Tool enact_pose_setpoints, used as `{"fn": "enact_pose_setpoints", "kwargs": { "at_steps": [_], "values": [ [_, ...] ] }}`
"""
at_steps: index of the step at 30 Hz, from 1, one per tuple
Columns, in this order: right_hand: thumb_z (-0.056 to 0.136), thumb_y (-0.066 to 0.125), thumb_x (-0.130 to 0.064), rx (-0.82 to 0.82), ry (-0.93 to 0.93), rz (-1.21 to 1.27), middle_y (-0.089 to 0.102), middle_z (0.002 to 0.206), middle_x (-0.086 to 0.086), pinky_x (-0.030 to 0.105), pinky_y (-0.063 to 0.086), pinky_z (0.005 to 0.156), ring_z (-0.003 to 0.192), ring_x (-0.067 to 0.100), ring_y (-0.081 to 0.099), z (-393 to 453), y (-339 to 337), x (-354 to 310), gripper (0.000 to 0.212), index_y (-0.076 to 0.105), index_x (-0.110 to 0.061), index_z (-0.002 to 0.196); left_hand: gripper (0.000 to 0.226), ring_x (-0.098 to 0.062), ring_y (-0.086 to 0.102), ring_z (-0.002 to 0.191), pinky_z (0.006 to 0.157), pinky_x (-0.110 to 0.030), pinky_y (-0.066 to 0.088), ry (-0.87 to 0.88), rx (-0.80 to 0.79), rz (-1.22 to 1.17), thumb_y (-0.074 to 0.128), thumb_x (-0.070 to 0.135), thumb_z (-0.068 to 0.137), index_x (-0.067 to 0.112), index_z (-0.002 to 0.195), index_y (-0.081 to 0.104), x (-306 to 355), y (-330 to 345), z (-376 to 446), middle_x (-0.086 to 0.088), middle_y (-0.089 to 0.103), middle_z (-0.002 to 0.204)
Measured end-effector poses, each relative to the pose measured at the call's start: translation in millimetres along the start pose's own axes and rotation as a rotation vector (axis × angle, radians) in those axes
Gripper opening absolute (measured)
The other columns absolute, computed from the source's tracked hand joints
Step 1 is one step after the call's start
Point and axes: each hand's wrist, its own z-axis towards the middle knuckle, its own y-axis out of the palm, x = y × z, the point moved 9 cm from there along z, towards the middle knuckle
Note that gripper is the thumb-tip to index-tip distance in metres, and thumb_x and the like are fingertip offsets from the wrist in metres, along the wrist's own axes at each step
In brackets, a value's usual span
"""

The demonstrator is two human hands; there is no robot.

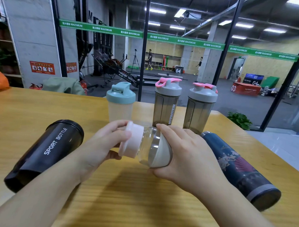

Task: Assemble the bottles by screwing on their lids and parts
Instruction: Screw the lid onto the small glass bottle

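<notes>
At the left of the frame a black bottle (46,153) marked SPORT BOTTLE lies on its side on the wooden worktop (124,198), its open mouth toward the upper centre, no lid on it. Just right of it, at centre frame, the left hand (102,145) holds a pale pink lid (131,141); the grip is closed round the lid, fingers over its top edge and thumb under its lower edge. The lid sits against the mouth of a small clear bottle (147,144), held level above the worktop. Whether the lid is fully threaded cannot be told. The right hand (186,152) wraps the white base end of the clear bottle, grip curled round it, fingertips on top.

Behind the hands, in the middle of the frame, a frosted bottle with a teal lid (120,101) stands upright. To its right stand two smoky grey bottles with grey and pink lids, the first (166,102) marked MYPROTEIN, the second (201,107) just beside it; both are capped.

At the right of the frame a dark blue patterned bottle (240,170) lies on its side, its grey-banded end toward the lower right, partly hidden behind the right wrist.
</notes>
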Motion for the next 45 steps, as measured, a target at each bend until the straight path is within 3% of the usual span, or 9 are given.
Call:
{"fn": "enact_pose_setpoints", "kwargs": {
  "at_steps": [5, 10, 13, 16, 21, 24, 31, 39, 45],
  "values": [
    [0.048, 0.062, -0.062, -0.013, 0.009, -0.009, 0.063, 0.104, -0.007, 0.033, 0.049, 0.069, 0.082, 0.021, 0.061, 1, 1, 1, 0.088, 0.054, -0.022, 0.126, 0.076, -0.010, 0.059, 0.089, 0.068, -0.027, 0.048, 0.126, -0.073, -0.012, 0.063, 0.023, 0.039, 0.028, 0.114, 0.057, 12, 5, -2, 0.001, 0.061, 0.108],
    [0.048, 0.065, -0.059, -0.011, 0.006, -0.011, 0.064, 0.102, -0.007, 0.033, 0.050, 0.067, 0.080, 0.020, 0.061, 0, 2, -1, 0.087, 0.054, -0.021, 0.125, 0.056, -0.004, 0.056, 0.102, 0.068, -0.021, 0.046, 0.191, -0.089, -0.057, 0.055, 0.000, 0.043, 0.030, 0.091, 0.060, 14, 7, -4, 0.011, 0.060, 0.120],
    [0.049, 0.063, -0.062, -0.020, 0.010, -0.013, 0.064, 0.103, -0.007, 0.033, 0.050, 0.067, 0.080, 0.021, 0.061, 0, 2, 0, 0.087, 0.053, -0.021, 0.125, 0.034, -0.005, 0.056, 0.111, 0.084, -0.029, 0.044, 0.217, -0.001, -0.134, 0.067, 0.017, 0.047, 0.031, 0.078, 0.069, 19, 1, -3, 0.013, 0.064, 0.117],
    [0.050, 0.063, -0.061, -0.014, 0.009, -0.011, 0.063, 0.104, -0.007, 0.033, 0.049, 0.069, 0.081, 0.020, 0.061, 0, 1, 1, 0.087, 0.053, -0.021, 0.126, 0.015, -0.013, 0.062, 0.104, 0.084, -0.037, 0.048, 0.176, 0.224, -0.062, 0.063, 0.036, 0.077, 0.033, 0.090, 0.070, 15, -17, 0, 0.012, 0.070, 0.099],
    [0.048, 0.065, -0.058, -0.007, 0.009, -0.003, 0.064, 0.104, -0.006, 0.034, 0.050, 0.068, 0.081, 0.021, 0.061, 0, 1, 0, 0.087, 0.053, -0.021, 0.126, 0.064, -0.019, 0.061, 0.076, 0.060, -0.031, 0.044, -0.087, 0.140, 0.105, 0.043, 0.074, 0.068, 0.027, 0.104, 0.067, -7, -9, -1, 0.002, 0.070, 0.092],
    [0.047, 0.065, -0.059, -0.004, 0.005, 0.002, 0.064, 0.103, -0.006, 0.034, 0.051, 0.068, 0.080, 0.022, 0.061, 0, 1, 0, 0.087, 0.054, -0.021, 0.125, 0.058, -0.017, 0.055, 0.068, 0.054, -0.028, 0.040, -0.097, 0.074, 0.076, 0.052, 0.066, 0.067, 0.022, 0.101, 0.070, -5, -2, -2, 0.003, 0.066, 0.079],
    [0.050, 0.057, -0.063, 0.008, 0.003, 0.008, 0.064, 0.105, -0.007, 0.032, 0.049, 0.068, 0.081, 0.020, 0.060, 1, -1, 1, 0.086, 0.053, -0.022, 0.126, 0.066, -0.012, 0.065, 0.094, 0.073, -0.029, 0.051, 0.083, -0.038, 0.029, 0.065, 0.041, 0.049, 0.033, 0.114, 0.062, 11, -2, -2, 0.008, 0.067, 0.112],
    [0.051, 0.050, -0.065, -0.004, 0.007, 0.011, 0.063, 0.105, -0.008, 0.032, 0.048, 0.068, 0.080, 0.019, 0.059, 1, 0, 1, 0.086, 0.052, -0.023, 0.126, 0.068, -0.005, 0.057, 0.108, 0.073, -0.021, 0.050, 0.215, -0.112, 0.026, 0.066, 0.022, 0.048, 0.035, 0.114, 0.058, 15, 3, -4, 0.004, 0.062, 0.118],
    [0.052, 0.052, -0.064, 0.015, 0.003, 0.010, 0.063, 0.102, -0.008, 0.031, 0.047, 0.066, 0.078, 0.019, 0.059, 1, -2, 0, 0.084, 0.052, -0.022, 0.125, 0.048, -0.012, 0.056, 0.115, 0.083, -0.033, 0.047, 0.085, 0.048, -0.017, 0.059, 0.069, 0.059, 0.052, 0.104, 0.059, 4, -2, 3, 0.018, 0.066, 0.109]
  ]
}}
